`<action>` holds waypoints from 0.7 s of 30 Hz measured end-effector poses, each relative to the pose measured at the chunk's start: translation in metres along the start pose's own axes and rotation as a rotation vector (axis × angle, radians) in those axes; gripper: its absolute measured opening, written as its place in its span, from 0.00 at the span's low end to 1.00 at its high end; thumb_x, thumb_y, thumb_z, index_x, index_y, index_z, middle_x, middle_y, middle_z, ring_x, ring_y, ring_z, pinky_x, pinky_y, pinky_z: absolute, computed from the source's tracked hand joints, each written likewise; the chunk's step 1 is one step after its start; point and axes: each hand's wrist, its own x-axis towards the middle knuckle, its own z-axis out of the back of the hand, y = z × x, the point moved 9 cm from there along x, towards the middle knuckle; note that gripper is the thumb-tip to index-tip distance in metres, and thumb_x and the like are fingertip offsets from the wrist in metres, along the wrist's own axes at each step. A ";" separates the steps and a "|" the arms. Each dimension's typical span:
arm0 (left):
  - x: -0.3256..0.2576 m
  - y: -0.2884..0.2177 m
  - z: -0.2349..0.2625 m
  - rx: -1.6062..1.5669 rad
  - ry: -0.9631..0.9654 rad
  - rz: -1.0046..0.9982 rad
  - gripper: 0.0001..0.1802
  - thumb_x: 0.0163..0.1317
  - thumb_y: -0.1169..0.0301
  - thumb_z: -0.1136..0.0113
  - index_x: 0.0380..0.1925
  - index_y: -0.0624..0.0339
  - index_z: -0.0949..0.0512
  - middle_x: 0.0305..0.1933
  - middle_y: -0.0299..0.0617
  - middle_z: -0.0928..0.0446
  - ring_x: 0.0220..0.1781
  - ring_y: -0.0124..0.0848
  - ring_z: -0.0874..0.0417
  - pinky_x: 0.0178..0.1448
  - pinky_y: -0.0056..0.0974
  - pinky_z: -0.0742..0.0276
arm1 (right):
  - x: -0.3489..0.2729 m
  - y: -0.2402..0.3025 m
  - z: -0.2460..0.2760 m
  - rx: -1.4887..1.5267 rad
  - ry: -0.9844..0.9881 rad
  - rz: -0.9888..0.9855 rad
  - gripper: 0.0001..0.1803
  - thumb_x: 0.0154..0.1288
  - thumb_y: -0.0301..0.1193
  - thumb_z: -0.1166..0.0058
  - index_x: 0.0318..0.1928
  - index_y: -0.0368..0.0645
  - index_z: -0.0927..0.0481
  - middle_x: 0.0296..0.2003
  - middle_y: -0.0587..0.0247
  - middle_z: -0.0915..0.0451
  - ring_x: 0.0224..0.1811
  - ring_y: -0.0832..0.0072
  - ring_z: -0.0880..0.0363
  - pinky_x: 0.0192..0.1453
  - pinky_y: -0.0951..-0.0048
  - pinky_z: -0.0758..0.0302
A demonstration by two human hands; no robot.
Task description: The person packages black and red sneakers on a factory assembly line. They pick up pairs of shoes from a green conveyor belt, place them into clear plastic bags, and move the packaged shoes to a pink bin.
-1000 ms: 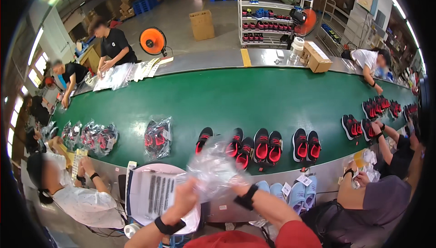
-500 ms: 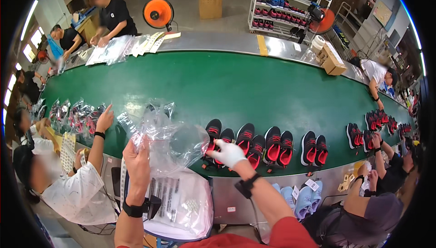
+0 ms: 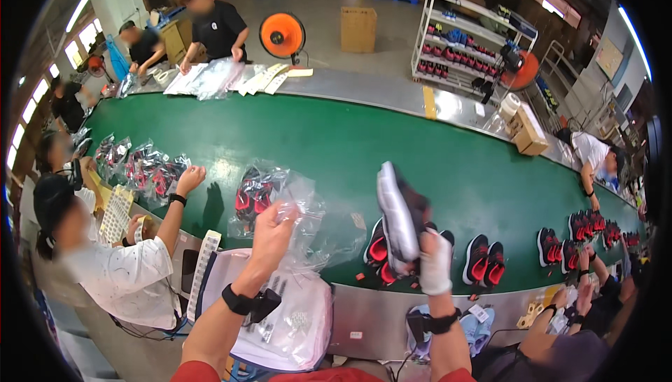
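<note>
L hand (image 3: 275, 227) pinches a clear, crinkly plastic bag (image 3: 308, 220); white-gloved R hand (image 3: 435, 262) grips a blurry black, pale-soled shoe (image 3: 396, 215) (maybe 2, can't tell) abv the green conveyor belt (image 3: 336, 147).

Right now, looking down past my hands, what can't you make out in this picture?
All in the head view:
Raised footwear: blurred, so one shoe or two is unclear.
Right hand: blurred, exact grip unclear.
Black-and-red shoes behind: partly covered by the raised footwear.
Clear bag at your left hand: folds and glare obscure its opening.
Rack shoes: too small for detail.
</note>
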 end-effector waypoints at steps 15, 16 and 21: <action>-0.046 -0.088 -0.221 0.516 0.402 -0.611 0.08 0.50 0.76 0.51 0.30 0.67 0.25 0.27 0.62 0.25 0.31 0.58 0.24 0.35 0.52 0.28 | -0.130 0.057 -0.079 -1.550 0.599 0.842 0.18 0.53 0.45 0.47 0.20 0.43 0.22 0.18 0.57 0.24 0.22 0.62 0.22 0.26 0.63 0.25; -0.030 -0.099 -0.223 0.474 0.370 -0.553 0.08 0.51 0.75 0.50 0.29 0.67 0.24 0.27 0.62 0.25 0.31 0.58 0.23 0.35 0.52 0.27 | -0.144 0.070 -0.090 -1.461 0.651 0.925 0.18 0.53 0.45 0.47 0.19 0.43 0.23 0.18 0.57 0.25 0.22 0.63 0.23 0.26 0.64 0.26; -0.133 -0.090 -0.289 0.690 1.105 -0.631 0.08 0.50 0.75 0.49 0.30 0.66 0.23 0.27 0.60 0.24 0.31 0.55 0.22 0.36 0.51 0.26 | -0.154 0.068 -0.082 -1.454 0.879 0.878 0.18 0.53 0.45 0.46 0.24 0.42 0.20 0.26 0.55 0.21 0.31 0.62 0.21 0.34 0.59 0.25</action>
